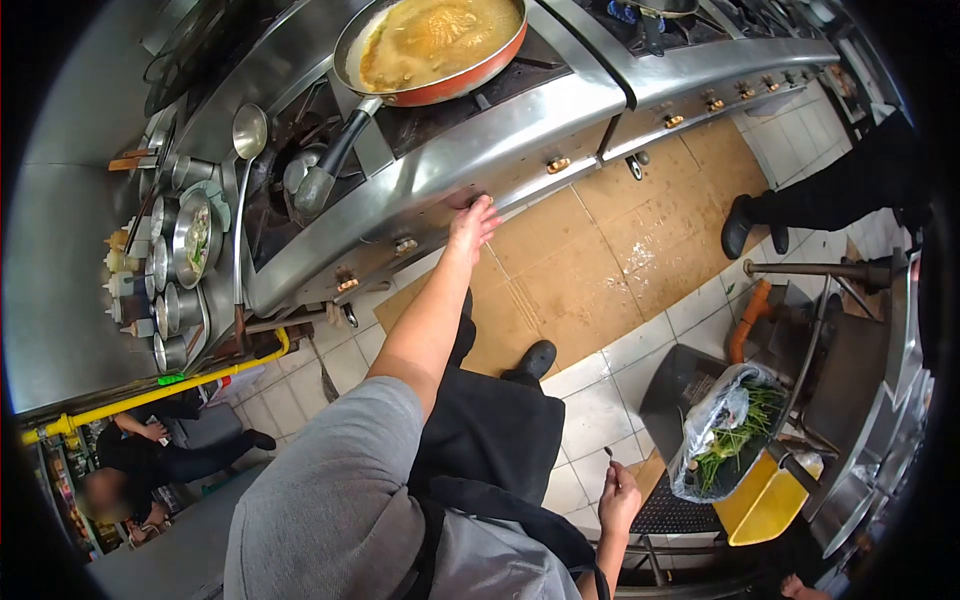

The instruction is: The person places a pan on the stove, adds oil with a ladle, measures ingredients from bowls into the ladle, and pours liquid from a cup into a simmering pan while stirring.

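My left hand reaches to the stove's front panel, its fingertips pinched at a control knob that they partly cover. Above it, on a burner, sits a red frying pan holding a bubbling yellow-brown sauce. The pan's dark handle points down and left, apart from my hand. Low on the right, my right hand is closed around a small spoon, whose dark tip sticks out above the fingers.
A long ladle lies left of the burners, beside metal pots and a bowl of food. A bin with a plastic bag of greens stands at right, near a yellow container. One person's legs are at right; another person is lower left.
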The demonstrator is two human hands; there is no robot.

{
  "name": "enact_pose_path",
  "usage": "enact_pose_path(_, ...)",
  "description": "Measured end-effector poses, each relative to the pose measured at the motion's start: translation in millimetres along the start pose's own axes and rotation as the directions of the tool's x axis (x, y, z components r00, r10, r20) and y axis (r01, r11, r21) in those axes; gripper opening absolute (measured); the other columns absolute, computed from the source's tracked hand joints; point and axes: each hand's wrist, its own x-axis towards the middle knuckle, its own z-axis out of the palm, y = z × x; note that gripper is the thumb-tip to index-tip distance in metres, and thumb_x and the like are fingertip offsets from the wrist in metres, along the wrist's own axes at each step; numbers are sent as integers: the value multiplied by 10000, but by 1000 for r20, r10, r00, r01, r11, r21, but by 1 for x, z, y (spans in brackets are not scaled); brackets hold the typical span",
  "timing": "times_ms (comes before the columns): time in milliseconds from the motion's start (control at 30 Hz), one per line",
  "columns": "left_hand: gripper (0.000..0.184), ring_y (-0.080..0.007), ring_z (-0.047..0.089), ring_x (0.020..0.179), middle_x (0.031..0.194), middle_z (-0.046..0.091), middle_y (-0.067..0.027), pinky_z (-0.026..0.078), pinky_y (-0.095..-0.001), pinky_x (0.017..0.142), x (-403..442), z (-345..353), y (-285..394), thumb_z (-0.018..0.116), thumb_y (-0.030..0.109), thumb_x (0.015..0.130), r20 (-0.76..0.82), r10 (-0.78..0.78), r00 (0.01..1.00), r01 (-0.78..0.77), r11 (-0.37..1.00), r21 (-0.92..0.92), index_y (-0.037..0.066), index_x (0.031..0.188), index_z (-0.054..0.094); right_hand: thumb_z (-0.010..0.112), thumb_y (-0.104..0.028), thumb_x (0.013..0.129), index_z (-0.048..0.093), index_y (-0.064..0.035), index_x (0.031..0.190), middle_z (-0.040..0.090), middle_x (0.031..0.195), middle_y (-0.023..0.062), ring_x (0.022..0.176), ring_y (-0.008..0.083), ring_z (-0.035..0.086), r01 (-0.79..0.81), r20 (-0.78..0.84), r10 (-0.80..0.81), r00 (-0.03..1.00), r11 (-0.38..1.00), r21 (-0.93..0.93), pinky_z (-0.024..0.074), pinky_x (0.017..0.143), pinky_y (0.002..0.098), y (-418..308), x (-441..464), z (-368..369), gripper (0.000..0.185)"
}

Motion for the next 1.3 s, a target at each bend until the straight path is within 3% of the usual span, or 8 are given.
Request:
enact_pose_path(367, 586, -213, 647, 1011, 1230, 626, -110, 451, -384, 888, 5, 7, -2, 698, 478, 841, -110, 44, 993, -40, 998, 38, 90, 1252, 544, 596, -159, 922, 699, -35, 1024, 689, 951, 189, 854, 352, 673, 16, -12, -16, 1000, 1000, -9, 528, 763, 412, 5, -3, 3, 191)
enact_pose_path(900, 671, -214, 632, 1048, 1263, 611, -111, 423, -401, 947, -2, 2, 3, 712, 517, 815, -13, 25, 1000, -25, 1000, -1, 102, 1303, 512, 587, -140, 924, 693, -24, 1031, 688, 954, 190, 859, 351, 670, 9, 5, -9, 1000, 1000, -8, 527, 769, 405, 1, 3, -3, 190)
enact_pose_path(1067, 594, -164, 651, 903, 1120, 659, -85, 495, -335, 789, -19, 2, -10, 681, 562, 821, -67, -17, 998, 26, 990, 136, 105, 1188, 586, 579, -174, 939, 695, -29, 1025, 690, 950, 190, 872, 352, 671, 28, -34, -28, 999, 1000, 4, 521, 768, 390, -7, 2, -14, 205)
enact_pose_path(1133, 374, -107, 558, 608, 734, 592, 12, 472, -271, 549, -6, -12, -61, 743, 429, 821, 107, 139, 984, -166, 935, 312, 99, 897, 586, 587, -171, 930, 693, -35, 1022, 691, 949, 179, 848, 348, 672, 92, -43, -93, 995, 995, -34, 525, 751, 400, -17, 4, -24, 196)
enact_pose_path(1167, 301, -99, 569, 652, 758, 610, -1, 486, -285, 584, -41, 7, -66, 737, 341, 846, 51, 136, 989, -145, 889, 434, 84, 920, 598, 595, -168, 922, 692, -41, 1019, 692, 949, 169, 825, 344, 673, 143, -42, -146, 988, 987, -74, 529, 734, 411, -25, 5, -30, 187)
enact_pose_path(1200, 275, -100, 584, 697, 749, 610, 2, 498, -289, 617, -68, 11, -80, 724, 306, 858, 249, 249, 936, -348, 768, 538, 74, 955, 612, 601, -170, 915, 691, -55, 1006, 693, 932, 166, 809, 346, 671, 149, -49, -153, 987, 986, -75, 527, 727, 416, -38, 6, -39, 172)
enact_pose_path(1233, 269, -106, 599, 746, 765, 630, -2, 507, -289, 651, -110, 24, -72, 724, 290, 853, 367, 148, 918, -362, 690, 627, 77, 986, 627, 601, -170, 915, 691, -55, 1006, 693, 932, 166, 809, 346, 671, 166, -67, -171, 983, 983, -77, 527, 727, 416, -52, 8, -47, 172)
enact_pose_path(1300, 239, -124, 629, 735, 821, 679, -20, 516, -299, 656, -176, 45, -75, 706, 278, 855, 642, 91, 762, -512, 692, 510, 90, 990, 648, 605, -170, 911, 690, -62, 993, 693, 916, 165, 799, 346, 671, 294, -100, -295, 950, 956, -27, 525, 722, 417, -85, 13, -66, 160)
